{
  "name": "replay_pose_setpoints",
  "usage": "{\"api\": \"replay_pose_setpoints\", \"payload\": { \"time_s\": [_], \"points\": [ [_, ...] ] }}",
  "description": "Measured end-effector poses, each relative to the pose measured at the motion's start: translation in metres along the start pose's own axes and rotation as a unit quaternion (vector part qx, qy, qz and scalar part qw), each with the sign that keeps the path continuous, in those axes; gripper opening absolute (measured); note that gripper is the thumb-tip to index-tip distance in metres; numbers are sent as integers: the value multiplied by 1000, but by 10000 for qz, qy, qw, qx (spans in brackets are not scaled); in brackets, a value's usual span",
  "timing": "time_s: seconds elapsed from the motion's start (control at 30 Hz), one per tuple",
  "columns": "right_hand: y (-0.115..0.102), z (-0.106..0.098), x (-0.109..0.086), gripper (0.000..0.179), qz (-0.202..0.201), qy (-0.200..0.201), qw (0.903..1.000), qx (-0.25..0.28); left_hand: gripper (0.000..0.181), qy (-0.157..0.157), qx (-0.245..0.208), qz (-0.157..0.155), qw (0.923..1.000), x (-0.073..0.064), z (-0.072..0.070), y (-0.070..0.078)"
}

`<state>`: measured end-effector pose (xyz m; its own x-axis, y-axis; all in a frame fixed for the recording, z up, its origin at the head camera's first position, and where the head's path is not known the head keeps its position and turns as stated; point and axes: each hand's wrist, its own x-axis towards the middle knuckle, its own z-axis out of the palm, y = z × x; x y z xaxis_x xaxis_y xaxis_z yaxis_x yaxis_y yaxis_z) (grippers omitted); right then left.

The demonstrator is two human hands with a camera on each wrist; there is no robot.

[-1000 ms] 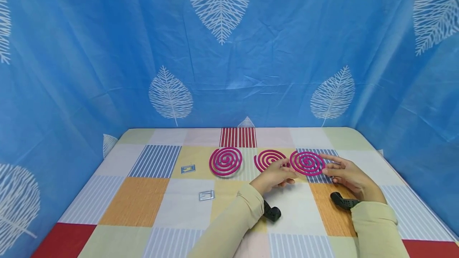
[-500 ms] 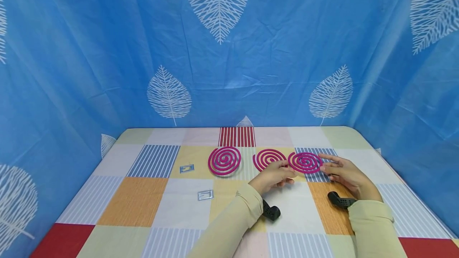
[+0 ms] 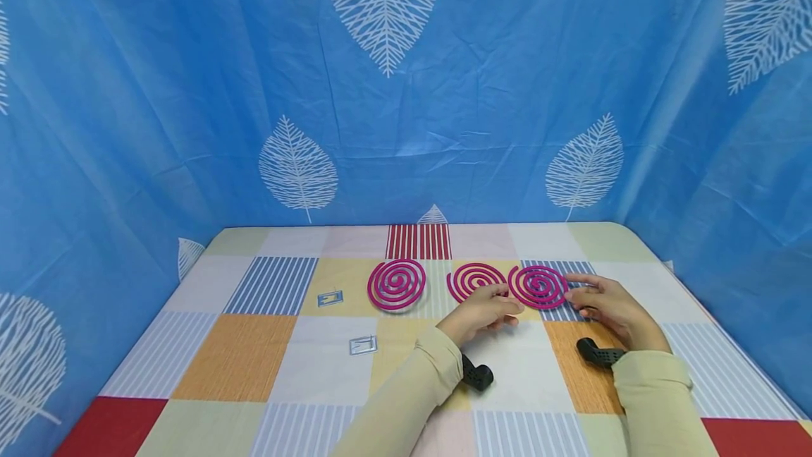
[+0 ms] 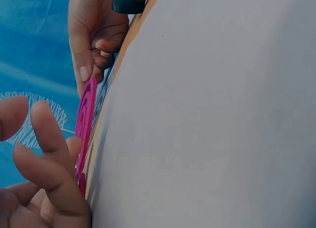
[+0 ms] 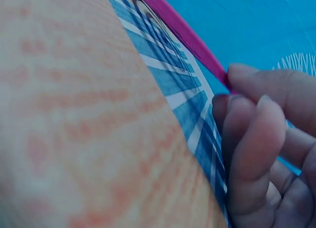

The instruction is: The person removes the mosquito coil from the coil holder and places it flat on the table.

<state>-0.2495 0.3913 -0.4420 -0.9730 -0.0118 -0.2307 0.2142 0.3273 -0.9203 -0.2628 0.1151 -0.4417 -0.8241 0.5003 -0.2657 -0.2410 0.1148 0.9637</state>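
A magenta mosquito coil is pinched at its right edge by my right hand. In the right wrist view the coil slants above the striped cloth, thumb and fingertips at its edge. My left hand hovers at the near side of a second coil and hides part of it. In the left wrist view the left hand's fingers are loosely bent and spread, with nothing gripped between them. A third coil sits farther left, a shadow beneath its lower edge.
Two small rectangular metal coil stands, one on yellow and another on white, lie to the left. A patchwork cloth covers the table. A blue leaf-printed curtain encloses the back and sides.
My right hand has shifted slightly left with its coil, which has changed its tilt and come nearer the middle coil. My left hand has barely moved.
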Motion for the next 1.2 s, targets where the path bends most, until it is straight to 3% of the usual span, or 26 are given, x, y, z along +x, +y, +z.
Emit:
{"api": "replay_pose_setpoints", "payload": {
  "time_s": [0.3,0.43,0.67,0.83,1.03,1.2],
  "points": [
    [-7,4,-2,63,104,183,9988,-433,55,82,468,139,9988,-9,-1,3],
    [-10,5,-3,61,36,163,9984,-537,55,-71,706,331,9969,-15,-3,7],
    [-20,4,-3,60,1,214,9956,-917,54,-298,646,589,9957,-27,-8,19],
    [-27,3,-3,59,-398,167,9895,-1378,54,-324,817,969,9914,-37,-12,25],
    [-35,4,-6,57,-729,5,9877,-1384,51,-280,1368,1335,9812,-49,-17,33],
    [-43,7,-10,57,-976,-87,9852,-1407,51,-402,1368,1538,9778,-55,-21,38]
  ]
}}
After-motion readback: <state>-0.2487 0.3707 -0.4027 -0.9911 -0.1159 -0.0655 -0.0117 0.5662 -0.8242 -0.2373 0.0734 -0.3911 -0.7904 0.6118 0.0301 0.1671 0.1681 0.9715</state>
